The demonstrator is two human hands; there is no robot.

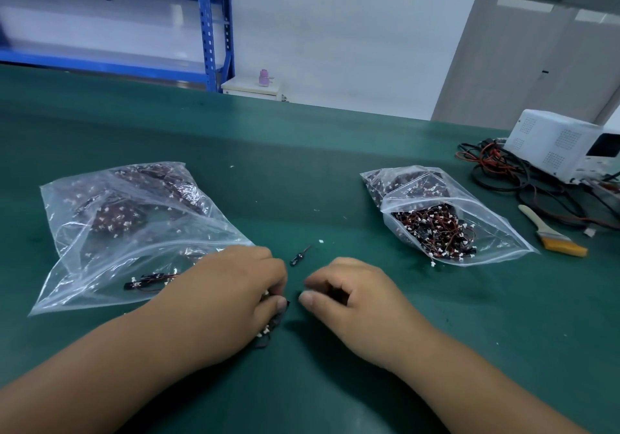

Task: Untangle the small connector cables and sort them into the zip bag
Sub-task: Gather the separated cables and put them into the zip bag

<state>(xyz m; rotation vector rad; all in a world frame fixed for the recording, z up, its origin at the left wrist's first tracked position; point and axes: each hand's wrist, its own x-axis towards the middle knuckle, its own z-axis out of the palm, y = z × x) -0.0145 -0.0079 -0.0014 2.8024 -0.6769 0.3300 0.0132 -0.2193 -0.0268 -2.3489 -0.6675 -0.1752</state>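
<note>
Untangling is under way. A clump of connector cables lies on the worktop, and the left hand curls its fingers round it. The right hand is curled just beside; whether it pinches a wire I cannot tell. Next, tease one cable free and bag it. A loose cable lies just beyond the hands. The left zip bag holds bundles, the right zip bag a tangled heap.

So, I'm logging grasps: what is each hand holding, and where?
The left hand grips a bundle of connector cables by its upper end, the rest trailing out underneath. Whether the curled right hand pinches anything cannot be told.
</note>
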